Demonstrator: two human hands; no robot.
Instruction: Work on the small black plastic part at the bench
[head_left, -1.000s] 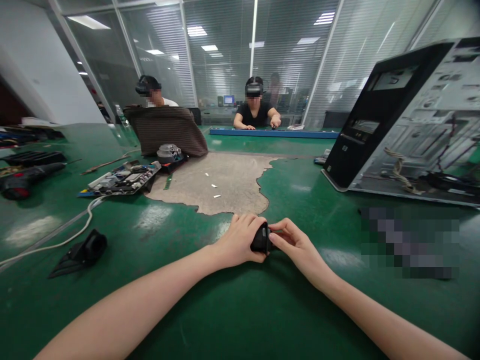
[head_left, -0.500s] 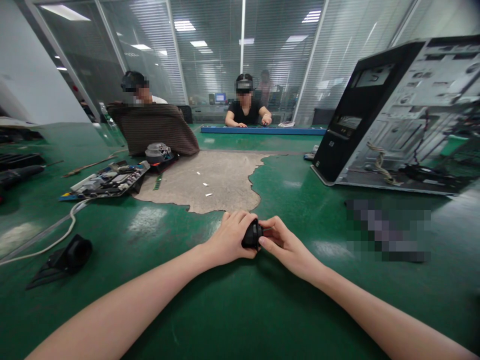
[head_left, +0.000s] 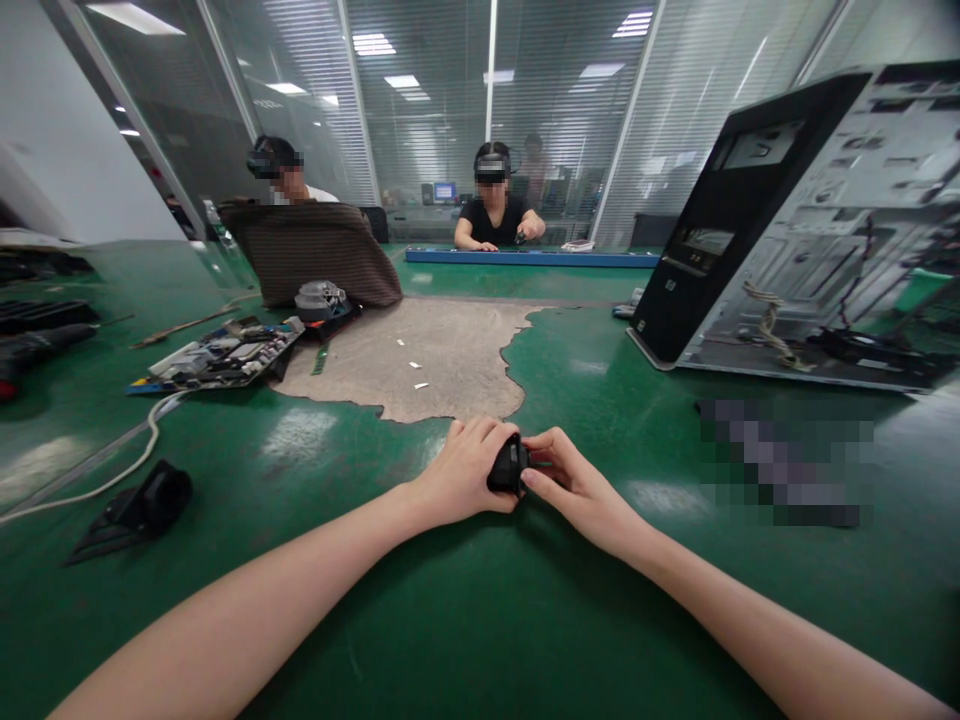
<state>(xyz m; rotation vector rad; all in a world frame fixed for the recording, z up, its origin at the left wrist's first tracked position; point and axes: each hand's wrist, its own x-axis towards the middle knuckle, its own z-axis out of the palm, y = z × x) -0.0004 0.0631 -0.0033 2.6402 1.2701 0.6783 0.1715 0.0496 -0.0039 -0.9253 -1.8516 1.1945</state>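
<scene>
A small black rounded part (head_left: pixel 508 466) is held between my two hands, over the green table (head_left: pixel 450 610). My left hand (head_left: pixel 466 472) is wrapped round its left side, thumb beneath. From the right, the thumb and fingers of my right hand (head_left: pixel 564 478) pinch its right end. Both palms hide much of the part, so its exact shape is unclear. Beyond the hands lies a bare, ragged-edged grey-beige patch (head_left: pixel 442 350) with small white scraps on it.
At the left are a black funnel-like part (head_left: pixel 154 500), a white cable (head_left: pixel 154 430) and a circuit board (head_left: pixel 240 352). An open computer case (head_left: pixel 720 240) stands at the right, a blurred-out item (head_left: pixel 780 465) before it. Two people sit across the table.
The view has shifted slightly. Both hands keep hold of the black part with nearly the same grip. The person opposite has slightly moved a hand.
</scene>
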